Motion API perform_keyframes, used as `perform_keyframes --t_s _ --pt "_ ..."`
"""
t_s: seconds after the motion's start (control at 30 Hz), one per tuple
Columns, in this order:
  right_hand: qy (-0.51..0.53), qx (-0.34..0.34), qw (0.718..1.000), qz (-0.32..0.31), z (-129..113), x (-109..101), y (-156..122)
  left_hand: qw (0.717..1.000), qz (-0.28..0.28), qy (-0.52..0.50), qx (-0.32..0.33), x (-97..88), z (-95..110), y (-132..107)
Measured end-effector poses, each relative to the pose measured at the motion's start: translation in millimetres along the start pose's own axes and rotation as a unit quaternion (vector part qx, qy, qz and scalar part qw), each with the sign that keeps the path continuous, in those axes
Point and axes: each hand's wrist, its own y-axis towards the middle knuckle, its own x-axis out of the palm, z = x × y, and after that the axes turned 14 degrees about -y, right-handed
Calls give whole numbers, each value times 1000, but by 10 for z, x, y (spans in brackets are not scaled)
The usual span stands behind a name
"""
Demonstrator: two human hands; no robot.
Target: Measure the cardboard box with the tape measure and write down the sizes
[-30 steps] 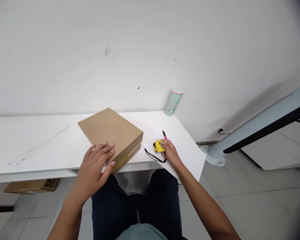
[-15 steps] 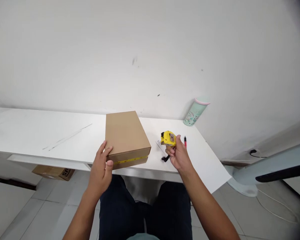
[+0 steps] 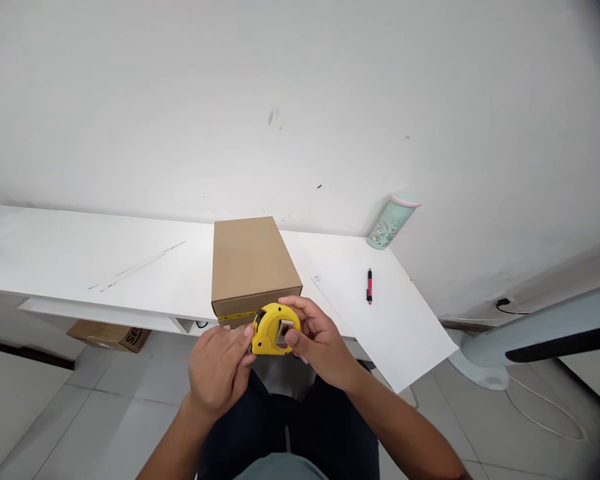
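A yellow tape measure [image 3: 270, 330] is held in front of the box by my right hand [image 3: 325, 340], its fingers behind the case and the thumb on the near face. My left hand [image 3: 220, 363] is closed at the left end of the case, with its fingertips against the tape's mouth. What exactly those fingertips pinch is partly hidden. Just beyond both hands, a closed brown cardboard box [image 3: 253, 260] sits at the table's front edge. A strip of yellow tape on its front side is partly covered by the tape measure.
On the white table [image 3: 145, 257], a sheet of white paper [image 3: 395, 333] overhangs the right front edge. A red and black pen [image 3: 369, 287] lies on it. A mint-green tumbler [image 3: 393, 221] stands near the wall. Another cardboard box [image 3: 110, 335] is below the table at left.
My right hand has brought the tape measure left and toward me. My left hand has let go of the cardboard box and moved to the tape's mouth. The pen and paper are now uncovered.
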Motion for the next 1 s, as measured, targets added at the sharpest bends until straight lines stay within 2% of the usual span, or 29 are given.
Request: perform_keyframes --t_s 0.07,0.13,0.2,0.27,0.3,0.37,0.5,0.7,0.87,1.0 --pt "-13 -16 1000 15 -3 -75 21 1000 5 23 -18 -78 -136 -3" --pt "-33 -38 997 58 7 -192 96 994 41 57 -88 -149 -312 19" --pt "-64 -68 987 128 40 -352 225 969 106 73 -209 -213 -502 46" --pt "-101 -94 972 193 96 -536 383 931 166 54 -321 -259 -658 50" --pt "-117 -103 964 215 130 -629 461 916 179 37 -358 -270 -711 38" --pt "-139 -113 954 241 204 -797 590 903 173 4 -392 -265 -758 -11" --pt "-158 -121 943 268 361 -1000 691 928 101 17 -359 -209 -730 -123" --pt "-163 -134 942 261 544 -1059 615 967 -8 28 -255 -266 -776 -66" --pt "-181 -149 943 235 607 -1034 585 979 -17 24 -201 -272 -799 0" --pt "-208 -152 937 235 619 -1004 601 973 -23 -4 -231 -276 -741 2"
